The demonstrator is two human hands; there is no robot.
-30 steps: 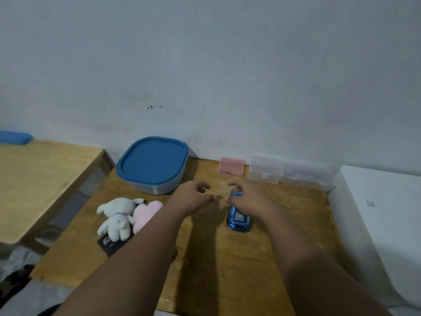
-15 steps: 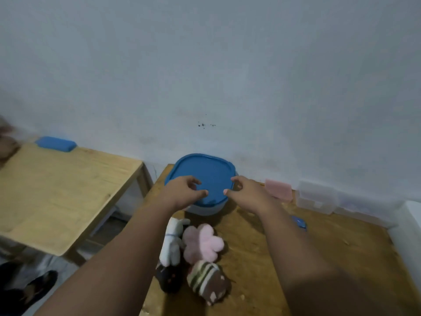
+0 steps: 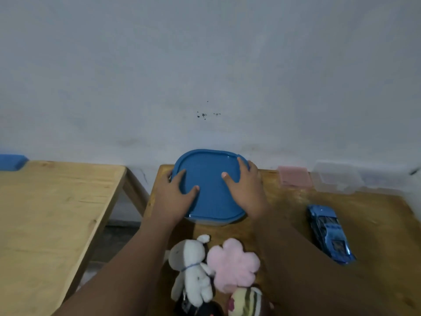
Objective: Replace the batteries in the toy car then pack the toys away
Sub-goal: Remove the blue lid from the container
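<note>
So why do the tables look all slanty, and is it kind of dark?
All in the head view: the wide lens makes the table edges splay; the light is dim and soft, with a dull shadow below the left hand and right hand on the blue lid; the white plush near the bottom looks a bit fuzzy.

both arms stretched out forward, left hand (image 3: 176,197) and right hand (image 3: 246,190) gripping opposite sides of the lid (image 3: 209,179), thumbs flat on top pointing inward, fingers (image 3: 250,166) curled over its left and right edges, wrists pretty much straight
</note>
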